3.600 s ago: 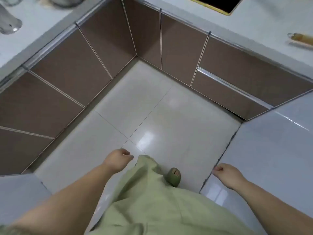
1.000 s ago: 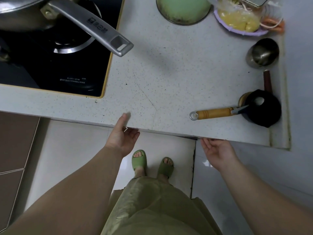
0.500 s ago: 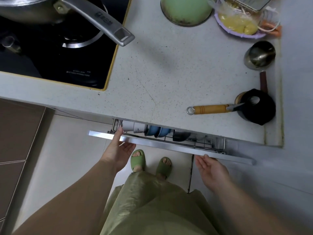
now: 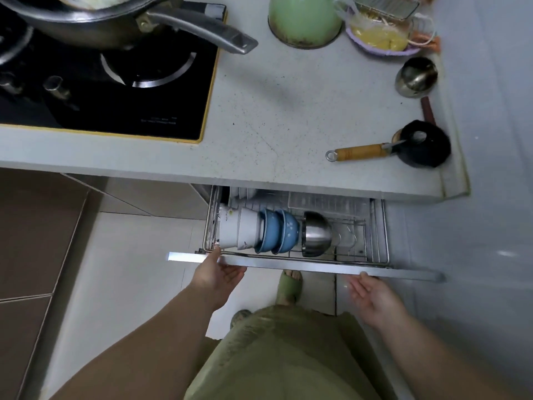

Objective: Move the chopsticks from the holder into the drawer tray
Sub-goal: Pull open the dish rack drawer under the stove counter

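The drawer's metal front rail (image 4: 317, 267) is pulled out from under the countertop (image 4: 288, 111). My left hand (image 4: 219, 275) grips the rail near its left end, thumb on top and fingers beneath. My right hand (image 4: 375, 295) is palm up with its fingers hooked under the rail further right. Inside, a wire rack (image 4: 377, 226) holds white bowls (image 4: 239, 229), blue bowls (image 4: 277, 232) and a steel bowl (image 4: 315, 233) on edge. A clear plastic tray (image 4: 328, 202) lies at the back, half under the counter. No chopsticks show. A steel cup (image 4: 416, 76) stands at the counter's far right.
A black cooktop (image 4: 115, 82) carries a pan whose long handle (image 4: 202, 30) juts over the counter. A green pot (image 4: 304, 18) and a bowl of yellow food (image 4: 377, 39) stand at the back. An orange-handled tool (image 4: 360, 152) rests against a black round object (image 4: 424, 144).
I walked to the counter, put both hands under its edge and pulled the drawer out. It has slid further open in the last half second, baring the bowls.
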